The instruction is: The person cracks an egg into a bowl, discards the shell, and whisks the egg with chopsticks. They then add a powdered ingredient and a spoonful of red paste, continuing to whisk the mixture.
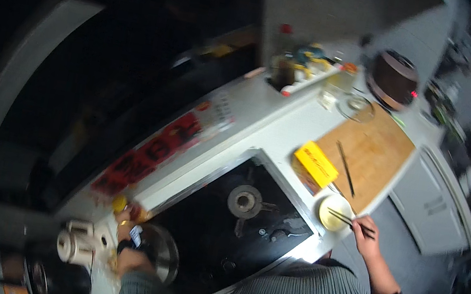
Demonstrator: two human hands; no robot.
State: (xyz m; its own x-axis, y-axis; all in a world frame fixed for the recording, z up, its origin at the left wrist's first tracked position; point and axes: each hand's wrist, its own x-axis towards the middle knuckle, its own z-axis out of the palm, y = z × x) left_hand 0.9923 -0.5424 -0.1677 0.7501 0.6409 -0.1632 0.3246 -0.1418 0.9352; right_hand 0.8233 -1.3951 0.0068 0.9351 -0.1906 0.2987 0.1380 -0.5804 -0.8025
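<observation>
My right hand (365, 231) is closed round a pair of dark chopsticks (341, 216). Their tips reach over a pale bowl (325, 209), which has something light yellow in it, at the counter's front edge. At the far left of the stove my left hand (124, 225) is at a small jar with a yellow lid (121, 203) and a reddish body. The fingers look closed on the jar, though they are small and partly blurred. Under my left forearm lies a round metal pan or pot (168, 257), partly hidden by the arm.
A black gas stove (207, 223) fills the middle. Right of it stand a yellow box (316, 163) and a wooden cutting board (379, 143) with a dark stick-like utensil (345, 168). Behind are a glass lid (356, 107), bottles (284, 71) and a dark rice cooker (393, 80). A cream kettle-like appliance (76, 243) stands left.
</observation>
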